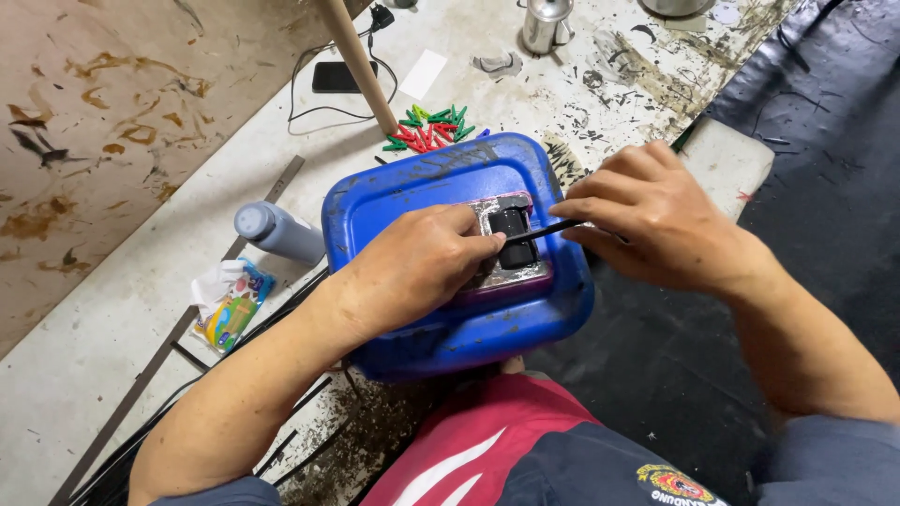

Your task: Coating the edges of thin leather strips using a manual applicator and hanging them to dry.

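Observation:
A blue plastic canister [403, 192] lies on its side in front of me. On its upper face sits a silver foil patch [487, 214] with a small black part [514, 225] on it. My left hand [412, 272] rests on the canister and its fingertips pinch the black part. My right hand [652, 220] holds a thin black rod-like tool [553, 228], whose tip touches the black part.
A grey bottle [277, 231] and a crumpled colourful packet [225, 305] lie left of the canister. Red and green clips [429, 129], a wooden stick [361, 66], a black phone [339, 75] and a metal cup [546, 23] are behind it. A white block [727, 159] sits at right.

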